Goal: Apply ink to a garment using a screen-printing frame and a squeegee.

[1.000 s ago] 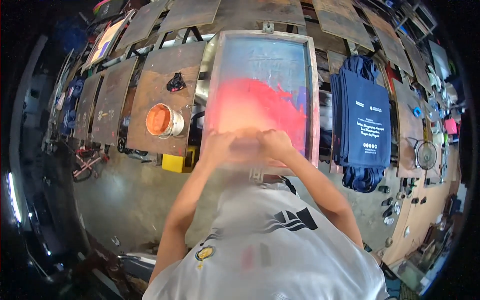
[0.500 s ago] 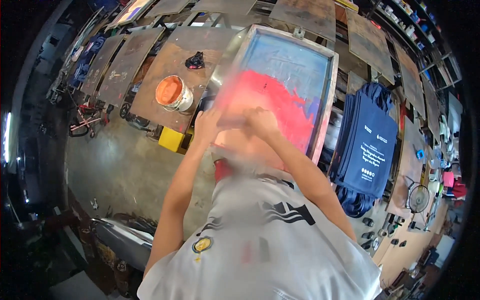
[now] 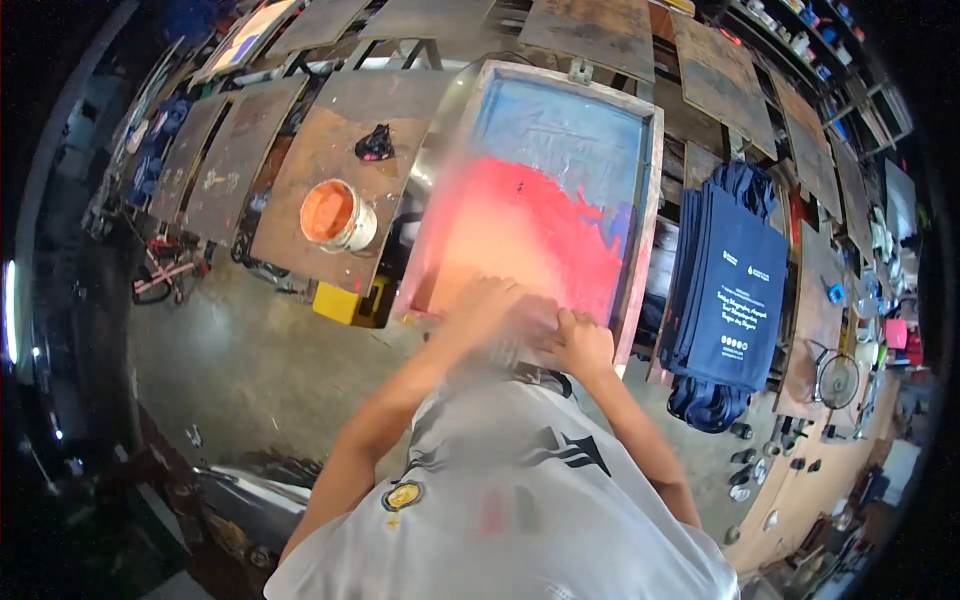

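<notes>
A wooden-framed print screen [image 3: 650, 190] holds pink and peach ink [image 3: 562, 250] over a blue mesh. At its near end, my left hand [image 3: 480, 308] is blurred, closed on a squeegee [image 3: 535, 320], whose bar is smeared by motion. My right hand [image 3: 585, 340] has its fingers curled over the same bar, right of my left hand. Both forearms come up from the lower edge, either side of my pale shirt.
Left of the screen, a wooden board [image 3: 290, 170] carries a bucket of orange ink [image 3: 340, 215] and a crumpled black bag [image 3: 375, 145]. A yellow container [image 3: 350, 305] is below it. Navy tote bags [image 3: 730, 290] are stacked on the right, with a racket-like object [image 3: 836, 378] beyond.
Since half a second ago, both hands and the squeegee have moved right and toward my body, to the screen's near right part. The camera's view has also tilted slightly.
</notes>
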Tool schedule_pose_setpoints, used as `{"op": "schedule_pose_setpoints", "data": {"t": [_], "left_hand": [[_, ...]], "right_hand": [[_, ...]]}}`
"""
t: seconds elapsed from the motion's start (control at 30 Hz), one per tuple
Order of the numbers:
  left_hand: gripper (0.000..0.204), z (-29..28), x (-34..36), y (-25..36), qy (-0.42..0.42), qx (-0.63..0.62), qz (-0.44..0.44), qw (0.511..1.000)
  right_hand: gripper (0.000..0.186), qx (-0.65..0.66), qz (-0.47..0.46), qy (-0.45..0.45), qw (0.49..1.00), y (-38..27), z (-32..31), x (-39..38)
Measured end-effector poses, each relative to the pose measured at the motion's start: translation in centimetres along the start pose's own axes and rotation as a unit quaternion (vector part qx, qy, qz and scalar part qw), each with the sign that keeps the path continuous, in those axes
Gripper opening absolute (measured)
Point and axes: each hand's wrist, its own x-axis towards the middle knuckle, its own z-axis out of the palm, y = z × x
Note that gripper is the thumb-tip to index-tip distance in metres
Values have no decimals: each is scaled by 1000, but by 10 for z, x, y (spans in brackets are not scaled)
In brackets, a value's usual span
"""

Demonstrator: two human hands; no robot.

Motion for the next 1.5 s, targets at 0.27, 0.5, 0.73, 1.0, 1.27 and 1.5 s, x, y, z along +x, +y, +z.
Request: {"op": "schedule_pose_setpoints", "data": {"t": [0.27,0.5,0.73,1.0,1.27,1.5], "left_hand": [[34,-17,-47,-34,121,60,-83,987],[32,-34,-44,-46,95,33,-51,994],[33,-19,-69,-15,87,-37,20,995],[35,-38,-53,-31,74,-36,-2,997],[40,-36,-65,-41,113,-14,38,993],[40,-37,-83,-47,75,4,6,997]], "right_hand": [[19,-112,-186,148,965,-40,30,49],[18,-105,-190,124,968,-45,22,55],[19,-97,-132,126,979,-44,11,-6],[17,-95,-133,109,980,-49,26,23],[21,-154,-146,159,964,-62,43,13],[20,-145,-146,98,974,-76,41,13]]}}
